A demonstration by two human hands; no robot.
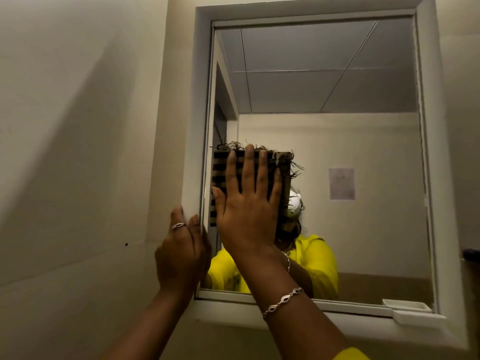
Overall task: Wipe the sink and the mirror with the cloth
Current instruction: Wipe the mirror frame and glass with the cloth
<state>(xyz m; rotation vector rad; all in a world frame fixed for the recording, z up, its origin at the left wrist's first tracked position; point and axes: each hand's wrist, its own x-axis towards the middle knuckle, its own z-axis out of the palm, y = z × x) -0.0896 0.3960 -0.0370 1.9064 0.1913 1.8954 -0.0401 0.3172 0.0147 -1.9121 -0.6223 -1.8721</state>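
Note:
A wall mirror (pixel 350 141) in a white frame (pixel 439 178) fills the right of the view. A folded striped cloth (pixel 220 167) with frayed edges lies flat against the glass near its lower left. My right hand (pixel 249 203) presses the cloth to the mirror with spread, straight fingers. My left hand (pixel 181 248), wearing a ring, grips the frame's left edge, its fingers curled round it. The sink is out of view.
A small white ledge (pixel 415 317) juts from the frame's lower right corner. A plain cream wall (pixel 78 152) lies to the left. The mirror reflects a person in yellow, a ceiling and a paper on the far wall. A dark object (pixel 471 254) shows at the right edge.

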